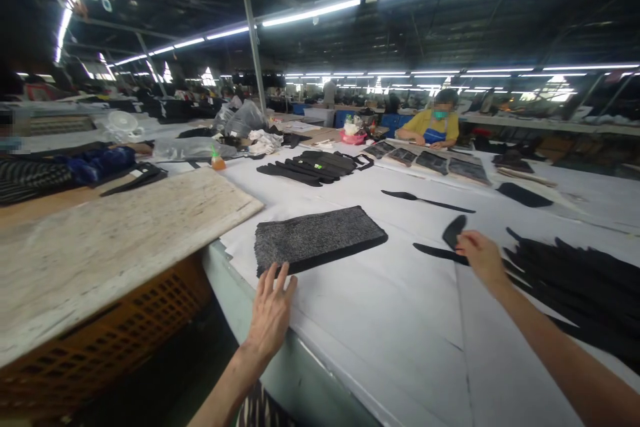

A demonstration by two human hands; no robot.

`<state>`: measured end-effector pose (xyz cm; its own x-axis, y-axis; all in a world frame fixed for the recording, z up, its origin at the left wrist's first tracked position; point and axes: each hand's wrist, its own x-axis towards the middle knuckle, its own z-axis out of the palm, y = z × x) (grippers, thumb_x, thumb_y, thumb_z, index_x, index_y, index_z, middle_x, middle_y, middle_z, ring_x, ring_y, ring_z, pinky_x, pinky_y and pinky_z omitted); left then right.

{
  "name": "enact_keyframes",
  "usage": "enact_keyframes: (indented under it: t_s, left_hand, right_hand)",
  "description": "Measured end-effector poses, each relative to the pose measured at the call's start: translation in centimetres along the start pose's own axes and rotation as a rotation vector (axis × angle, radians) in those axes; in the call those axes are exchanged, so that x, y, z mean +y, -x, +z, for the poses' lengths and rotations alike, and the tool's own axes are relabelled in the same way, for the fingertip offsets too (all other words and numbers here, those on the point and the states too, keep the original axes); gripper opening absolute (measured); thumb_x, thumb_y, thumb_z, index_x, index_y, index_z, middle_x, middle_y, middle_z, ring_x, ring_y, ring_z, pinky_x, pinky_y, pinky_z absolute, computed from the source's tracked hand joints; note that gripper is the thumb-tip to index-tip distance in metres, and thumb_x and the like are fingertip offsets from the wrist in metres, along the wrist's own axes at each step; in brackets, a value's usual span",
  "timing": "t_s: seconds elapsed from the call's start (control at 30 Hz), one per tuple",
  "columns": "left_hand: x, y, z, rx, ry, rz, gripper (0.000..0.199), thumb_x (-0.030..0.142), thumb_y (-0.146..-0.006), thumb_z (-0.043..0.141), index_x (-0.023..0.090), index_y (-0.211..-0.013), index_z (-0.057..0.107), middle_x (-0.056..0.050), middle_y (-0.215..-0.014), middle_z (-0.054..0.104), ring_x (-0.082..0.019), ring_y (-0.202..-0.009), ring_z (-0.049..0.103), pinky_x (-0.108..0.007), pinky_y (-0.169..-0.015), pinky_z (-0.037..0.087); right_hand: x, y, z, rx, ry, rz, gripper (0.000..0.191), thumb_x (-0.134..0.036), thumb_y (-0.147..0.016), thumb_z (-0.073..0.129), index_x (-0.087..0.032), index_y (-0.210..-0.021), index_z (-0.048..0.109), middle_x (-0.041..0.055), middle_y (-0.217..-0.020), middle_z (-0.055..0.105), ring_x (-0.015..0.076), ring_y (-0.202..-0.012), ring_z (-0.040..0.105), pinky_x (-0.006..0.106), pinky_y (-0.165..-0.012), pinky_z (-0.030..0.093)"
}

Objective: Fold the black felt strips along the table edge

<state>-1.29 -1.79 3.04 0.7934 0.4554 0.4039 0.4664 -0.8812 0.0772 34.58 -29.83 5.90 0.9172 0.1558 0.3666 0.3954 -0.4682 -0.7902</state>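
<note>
The mottled grey fabric panel (320, 235) lies flat near the bench's (360, 340) left corner, its nap rough-looking, its left end jagged, with a smooth black band along the side nearest the camera and a rounded right end. The left hand (273, 310) is open, its fingers slightly spread and their tips at the panel's lower left corner, pressing or resting rather than gripping. The right hand (477, 253) is closed in a pinch on a small black piece (454, 231), smooth and matte with a rounded upper end. Just beside it lies a slim black strip (435, 251); another thin strip (427, 201) lies farther in. Long black strips (585, 287) overlap towards the bench's right side. Beyond the panel, dark pieces (315, 168) lie in a row, bearing bright green tags (319, 166) too small to read. Towards the far edge are dark panels (433, 161) and a person in yellow (435, 121). A pale board (125, 233) adjoins the bench's left corner.
</note>
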Motion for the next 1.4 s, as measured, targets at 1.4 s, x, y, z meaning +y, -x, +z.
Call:
enact_keyframes:
  t_s: [1.4]
  left_hand:
    - [-0.4, 1.1, -1.4, -0.258, 0.269, -0.205, 0.025, 0.007, -0.083, 0.048, 0.017, -0.092, 0.068, -0.007, -0.090, 0.065, -0.024, -0.091, 0.055, -0.033, -0.081, 0.044]
  right_hand:
    - [-16.7, 19.3, 15.9, -0.874, 0.437, -0.970, 0.018, -0.007, -0.088, 0.052, -0.019, -0.085, 0.065, 0.0022, -0.085, 0.061, 0.0175, -0.086, 0.055, 0.028, -0.076, 0.041]
